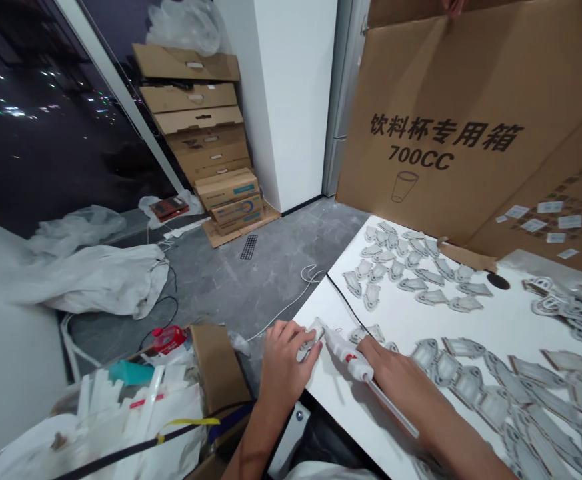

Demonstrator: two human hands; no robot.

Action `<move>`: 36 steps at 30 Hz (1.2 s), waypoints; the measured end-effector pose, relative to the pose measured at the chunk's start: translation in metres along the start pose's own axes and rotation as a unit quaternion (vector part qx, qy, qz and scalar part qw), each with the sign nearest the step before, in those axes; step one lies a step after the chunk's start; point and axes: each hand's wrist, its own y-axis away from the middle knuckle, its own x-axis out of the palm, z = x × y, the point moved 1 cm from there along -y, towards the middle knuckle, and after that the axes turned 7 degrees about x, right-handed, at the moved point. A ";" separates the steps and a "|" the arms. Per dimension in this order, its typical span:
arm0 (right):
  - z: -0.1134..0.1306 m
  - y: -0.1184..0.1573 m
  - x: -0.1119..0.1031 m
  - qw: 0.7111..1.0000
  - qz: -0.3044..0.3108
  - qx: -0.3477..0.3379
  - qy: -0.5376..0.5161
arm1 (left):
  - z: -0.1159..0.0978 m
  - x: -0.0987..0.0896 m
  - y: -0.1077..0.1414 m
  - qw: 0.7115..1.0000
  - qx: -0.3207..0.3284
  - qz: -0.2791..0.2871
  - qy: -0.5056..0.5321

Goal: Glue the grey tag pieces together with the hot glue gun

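Your left hand pinches a grey fish-shaped piece at the worktop's left edge, apparently steadying it beside the tip of the white hot-glue gun, which your right hand wraps above the worktop, seemingly for close aim.

At lower centre, the left hand partly covers the small grey piece it pinches, and the right hand hides part of the white glue gun. At upper right, the large cardboard box runs past the frame's edge; its white labels are illegibly small. Lights at upper left are blurred.
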 end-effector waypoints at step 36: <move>-0.079 -0.013 -0.137 0.525 -0.456 0.074 -0.715 | -0.115 0.103 -0.111 0.990 0.109 0.084 0.024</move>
